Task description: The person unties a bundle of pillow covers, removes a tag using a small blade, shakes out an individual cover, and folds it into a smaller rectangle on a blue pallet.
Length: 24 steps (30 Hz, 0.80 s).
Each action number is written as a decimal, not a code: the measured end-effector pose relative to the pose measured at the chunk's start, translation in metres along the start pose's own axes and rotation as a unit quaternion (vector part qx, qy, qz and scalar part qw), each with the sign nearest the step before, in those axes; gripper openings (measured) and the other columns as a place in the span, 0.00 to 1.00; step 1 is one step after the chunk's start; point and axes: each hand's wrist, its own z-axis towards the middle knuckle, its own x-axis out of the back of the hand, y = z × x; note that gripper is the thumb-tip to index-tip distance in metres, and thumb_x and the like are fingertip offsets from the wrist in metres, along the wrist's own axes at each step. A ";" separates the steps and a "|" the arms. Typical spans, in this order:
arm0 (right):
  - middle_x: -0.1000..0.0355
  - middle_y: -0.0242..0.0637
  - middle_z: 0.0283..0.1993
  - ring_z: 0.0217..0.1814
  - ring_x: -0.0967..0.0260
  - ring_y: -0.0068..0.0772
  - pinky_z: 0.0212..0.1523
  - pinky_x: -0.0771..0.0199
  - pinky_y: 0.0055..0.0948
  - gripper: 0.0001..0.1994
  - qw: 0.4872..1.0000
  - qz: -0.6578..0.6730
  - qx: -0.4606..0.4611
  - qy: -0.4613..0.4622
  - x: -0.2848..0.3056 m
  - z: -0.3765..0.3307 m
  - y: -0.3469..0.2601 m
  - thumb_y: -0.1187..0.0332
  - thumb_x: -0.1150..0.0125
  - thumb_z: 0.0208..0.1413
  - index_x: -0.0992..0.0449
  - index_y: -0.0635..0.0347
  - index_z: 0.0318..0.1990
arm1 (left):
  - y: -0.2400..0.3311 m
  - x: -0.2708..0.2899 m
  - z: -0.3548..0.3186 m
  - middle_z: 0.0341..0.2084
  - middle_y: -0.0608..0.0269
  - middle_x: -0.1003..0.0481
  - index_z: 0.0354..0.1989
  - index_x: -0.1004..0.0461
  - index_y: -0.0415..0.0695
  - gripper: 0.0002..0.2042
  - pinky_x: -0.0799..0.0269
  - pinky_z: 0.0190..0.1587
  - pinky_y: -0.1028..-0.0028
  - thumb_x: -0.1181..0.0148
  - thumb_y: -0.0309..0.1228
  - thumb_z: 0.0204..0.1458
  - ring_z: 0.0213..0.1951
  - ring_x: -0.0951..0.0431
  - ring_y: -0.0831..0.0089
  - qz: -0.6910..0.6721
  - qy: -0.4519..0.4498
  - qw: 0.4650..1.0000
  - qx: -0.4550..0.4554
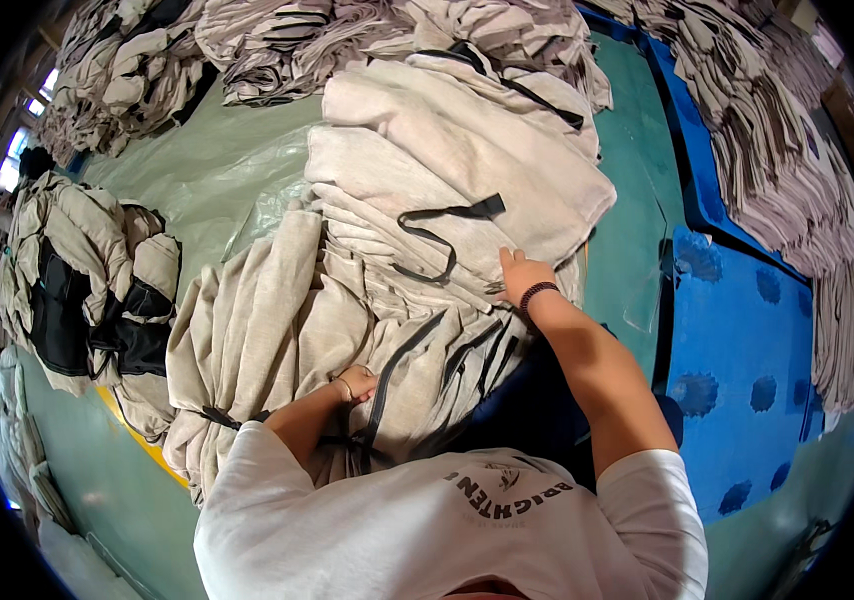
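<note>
The right hand (519, 274) lies flat, fingers extended, on the top piece of a stack of beige fabric pieces (447, 170) with black straps (444, 228); it presses rather than grips. The left hand (355, 383) is closed on gathered beige fabric (267, 330) and a black strap low in front of the body. The stack sits on the green counter (197, 170), centre of view. Judged from the layout, work is partway: several pieces lie squared on the stack, while the loose bundle under the left hand and the heaps (87, 270) at the left remain unsorted. Blue trays (737, 350) stand right.
</note>
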 end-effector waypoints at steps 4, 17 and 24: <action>0.33 0.45 0.38 0.40 0.34 0.44 0.36 0.34 0.37 0.23 0.996 0.024 0.080 0.039 0.000 0.013 0.038 0.61 0.40 0.37 0.38 0.53 0.43 | -0.007 -0.001 -0.002 0.04 0.64 0.36 0.10 0.34 0.42 0.22 0.45 0.09 0.77 0.53 0.48 0.46 0.06 0.39 0.76 -0.005 0.013 1.000 -0.005; 0.32 0.48 0.26 0.29 0.34 0.44 0.30 0.36 0.31 0.12 0.877 0.419 0.084 0.217 0.036 -0.005 0.057 0.69 0.41 0.38 0.33 0.61 0.32 | 0.008 -0.001 -0.007 0.03 0.64 0.36 0.09 0.34 0.41 0.21 0.44 0.09 0.78 0.51 0.45 0.45 0.05 0.38 0.77 0.051 0.040 0.998 0.021; 0.35 0.41 0.22 0.28 0.36 0.46 0.27 0.37 0.39 0.06 0.890 0.189 0.302 0.285 0.050 -0.044 0.034 0.76 0.49 0.33 0.37 0.59 0.23 | 0.022 -0.003 -0.018 0.05 0.60 0.34 0.11 0.31 0.39 0.18 0.40 0.13 0.75 0.50 0.41 0.43 0.08 0.35 0.74 0.137 0.095 0.985 0.048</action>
